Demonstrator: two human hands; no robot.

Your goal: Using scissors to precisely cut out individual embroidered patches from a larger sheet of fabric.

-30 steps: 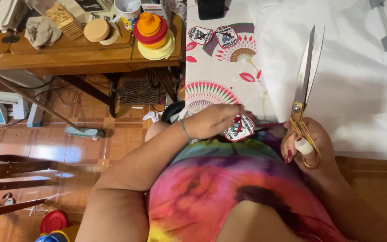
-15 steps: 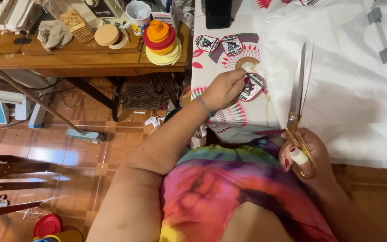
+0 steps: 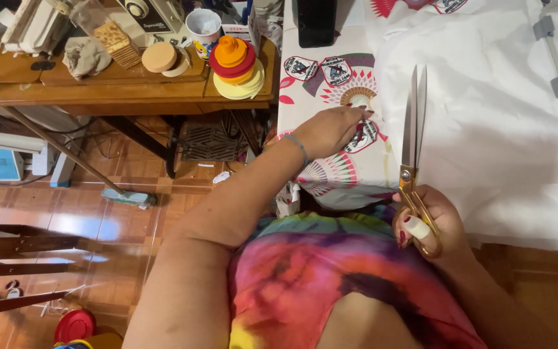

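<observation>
On a counter (image 3: 550, 220) draped in white cloth (image 3: 485, 129), the left hand (image 3: 330, 131) presses flat, fingers spread, on patterned fabric (image 3: 337, 174); the right hand (image 3: 431, 226), fingers closed, grips gold-handled scissors (image 3: 413, 148), blades nearly shut, pointing away.

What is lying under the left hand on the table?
Under the left hand lies printed fabric with fan patterns and round badge motifs. One badge shows partly beside the fingers; the rest under the palm is covered.

Left hand (image 3: 334, 131) stretched forward, palm down, fingers flattened, right hand (image 3: 431, 226) drawn close, fingers curled shut
</observation>
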